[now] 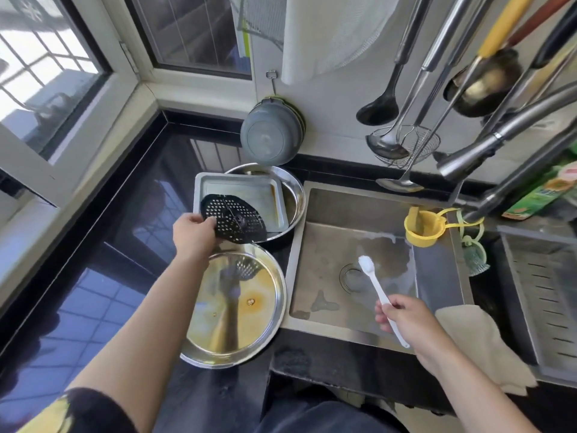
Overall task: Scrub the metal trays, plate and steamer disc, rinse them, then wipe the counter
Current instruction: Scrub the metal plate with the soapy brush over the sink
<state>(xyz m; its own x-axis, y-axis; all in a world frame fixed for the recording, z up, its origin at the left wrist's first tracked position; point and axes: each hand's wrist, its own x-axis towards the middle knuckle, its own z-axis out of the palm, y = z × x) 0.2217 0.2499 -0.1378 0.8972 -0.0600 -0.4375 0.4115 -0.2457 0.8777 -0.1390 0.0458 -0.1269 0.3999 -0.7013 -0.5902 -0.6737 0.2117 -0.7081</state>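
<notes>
Left hand (195, 232) is out over the black counter (125, 245), fingers curled round the near-left edge of the black perforated steamer disc (233, 218), pinching it. Disc is tilted, its far part over the rectangular metal tray (271, 189), its near edge just above the rim of the round plate (234, 304).

Rectangular tray sits inside a round metal tray (295, 195), corner to the back, brown residue along its right side. That stack is on the counter just left of the sink (368, 264), against the back wall.

Round plate lies flat on the counter nearer the person, directly under the left forearm, touching or nearly touching the sink's left edge. Yellow-brown greasy film across it, a few darker spots near the middle.

Right hand (406, 320) is over the sink's front-right area, fingers wrapped round the handle of a white brush (376, 285). Brush head points up and away, hanging above the drain (351, 276), not touching anything. Well apart from the disc and both trays: whole sink width between the hands.

Sink basin is wet in patches, foam near the back. Yellow strainer (420, 228) hooked on the sink's back-right edge. Beige cloth (474, 339) draped over the front-right rim, just beside the right wrist. Faucet (499, 142) arcs in from the right. Ladles and a wire skimmer (409, 145) hang on the wall behind; a grey pan (270, 135) hangs above the tray stack.
</notes>
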